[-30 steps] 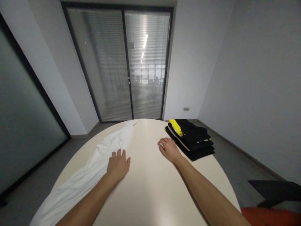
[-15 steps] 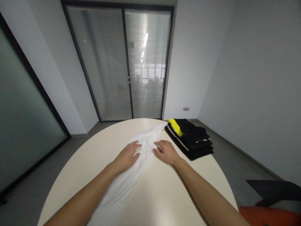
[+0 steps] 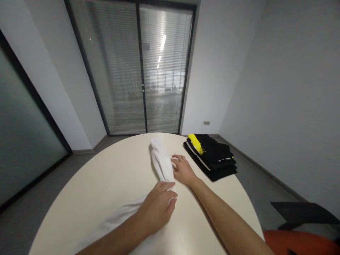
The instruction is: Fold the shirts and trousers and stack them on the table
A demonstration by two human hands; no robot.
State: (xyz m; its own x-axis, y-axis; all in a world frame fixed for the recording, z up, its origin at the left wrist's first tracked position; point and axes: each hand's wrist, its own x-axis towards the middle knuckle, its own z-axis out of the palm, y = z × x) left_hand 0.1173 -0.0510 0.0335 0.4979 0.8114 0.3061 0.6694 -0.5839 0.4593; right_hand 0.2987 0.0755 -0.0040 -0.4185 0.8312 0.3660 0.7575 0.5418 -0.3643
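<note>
A long, bunched white garment (image 3: 162, 163) lies on the round table, bent near its middle; what kind of garment it is, I cannot make out. My left hand (image 3: 159, 205) is closed on the fabric at the bend, its fingers and thumb pinching a fold. Beyond it, my right hand (image 3: 183, 170) rests against the right edge of the garment's far section, fingers slightly curled and apart. The near section runs down to the lower left, partly hidden under my left forearm.
A stack of folded black clothes (image 3: 209, 156), the top one with a yellow print, sits at the table's right edge. The cream table (image 3: 106, 180) has a curved rim. An orange and black chair (image 3: 302, 241) stands at lower right. Glass doors (image 3: 143, 71) are behind.
My left hand has moved nearer and to the right, and gripped the fabric. The garment's far end has swung left, away from the black stack. My right hand has barely moved.
</note>
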